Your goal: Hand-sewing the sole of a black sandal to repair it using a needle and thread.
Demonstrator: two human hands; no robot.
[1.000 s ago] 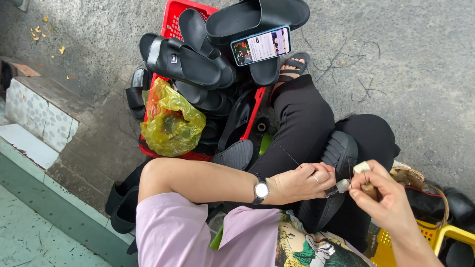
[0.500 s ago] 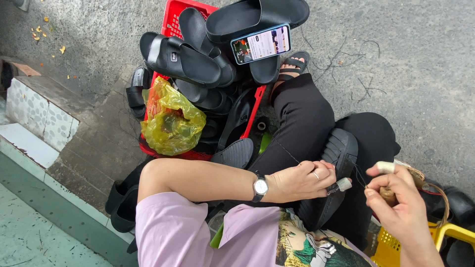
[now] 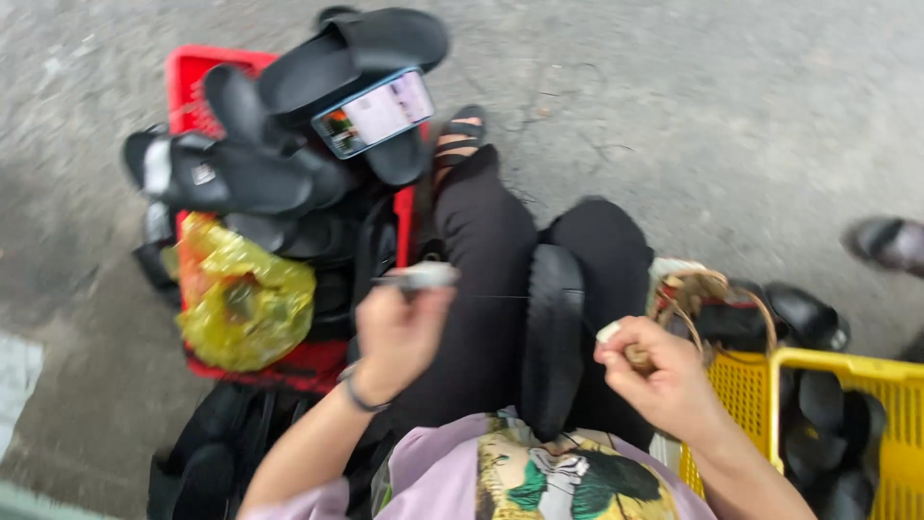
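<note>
Down from the head camera, a person sits on the grey concrete ground [image 3: 751,106] with legs in black trousers [image 3: 491,250] stretched forward. A black sandal [image 3: 551,337] lies lengthwise along the lap, between the two hands.

The left hand [image 3: 399,332] is raised above the left thigh, its fingers [image 3: 409,294] closed narrowly on a small pale tool [image 3: 423,276] that is too blurred to name. A thin thread [image 3: 500,296] runs from that tool rightward across the sandal. A dark band sits on the left wrist.

The right hand [image 3: 664,380] is just right of the sandal, its fingers [image 3: 626,347] pinched shut around a small pale piece [image 3: 609,332]; what it is cannot be told.

Left of the knees stands a red basket [image 3: 188,72] heaped with black sandals, and a phone [image 3: 375,113] with a lit screen rests on top of that heap. A crumpled yellow plastic bag [image 3: 241,303] lies against the near side of the red basket. More dark footwear lies on the ground below the basket, beside the left arm.

At the right stands a yellow basket [image 3: 847,371] holding black sandals, touching the person's right side. A loop of brownish cord [image 3: 703,289] rests on its far rim. Another person's foot [image 3: 890,241] shows at the right edge, well apart from the hands.
</note>
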